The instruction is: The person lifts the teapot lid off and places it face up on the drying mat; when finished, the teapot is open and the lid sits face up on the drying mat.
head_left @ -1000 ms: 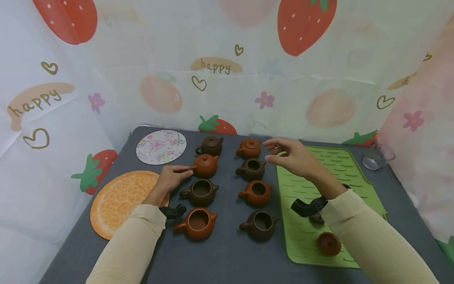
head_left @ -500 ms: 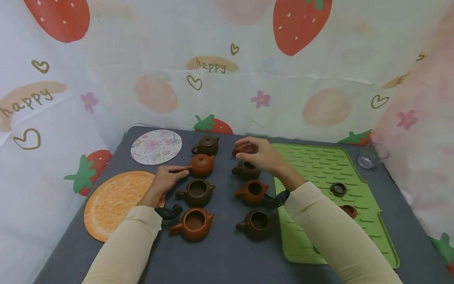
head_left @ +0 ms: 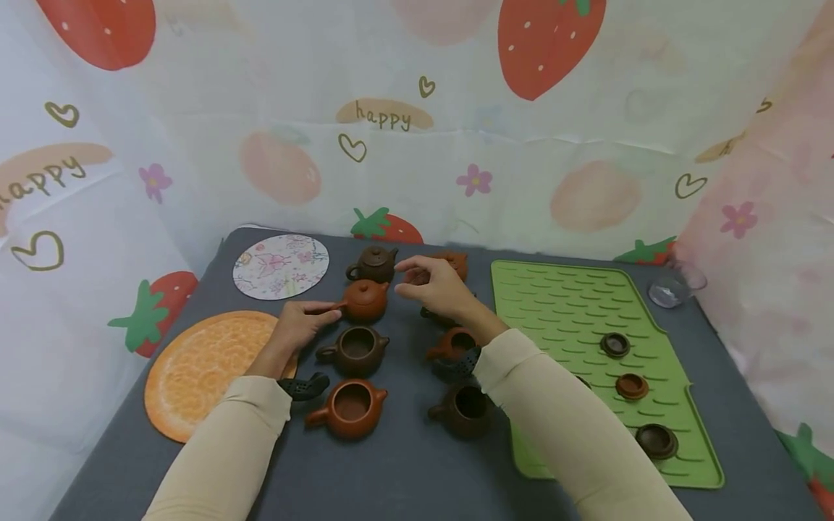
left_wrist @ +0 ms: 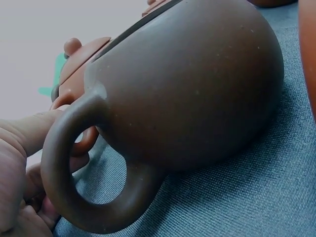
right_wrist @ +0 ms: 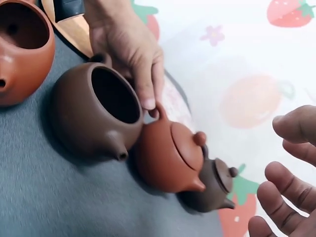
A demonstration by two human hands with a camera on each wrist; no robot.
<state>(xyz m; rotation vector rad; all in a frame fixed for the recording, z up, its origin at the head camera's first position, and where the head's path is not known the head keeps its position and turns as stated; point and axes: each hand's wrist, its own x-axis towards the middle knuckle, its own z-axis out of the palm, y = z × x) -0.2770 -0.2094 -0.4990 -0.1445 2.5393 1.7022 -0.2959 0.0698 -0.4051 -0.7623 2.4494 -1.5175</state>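
Note:
My left hand (head_left: 298,327) pinches the handle of a lidded reddish-brown teapot (head_left: 365,302), which stands on the table in the left row. In the left wrist view an unlidded dark brown teapot (left_wrist: 197,94) hides much of that hand. My right hand (head_left: 438,286) hovers between the two rows, fingers parted and holding nothing, just right of the lidded teapots. A dark lidded teapot (head_left: 376,262) stands behind the reddish one. Partly covered by my right hand is another reddish teapot (head_left: 457,262) at the back. The right wrist view shows the left fingers at the handle (right_wrist: 161,112).
Nearer in the left row is an unlidded reddish teapot (head_left: 352,411). Unlidded teapots (head_left: 459,412) stand under my right forearm. Several loose lids (head_left: 631,386) lie on a green mat (head_left: 554,289). A glass pitcher (head_left: 671,289) and round placemats (head_left: 208,369) flank the rows.
My right hand has swept left from the green mat's edge, across the right row's back teapot, to the lidded teapots. My left hand keeps its pinch. The view has shifted slightly right.

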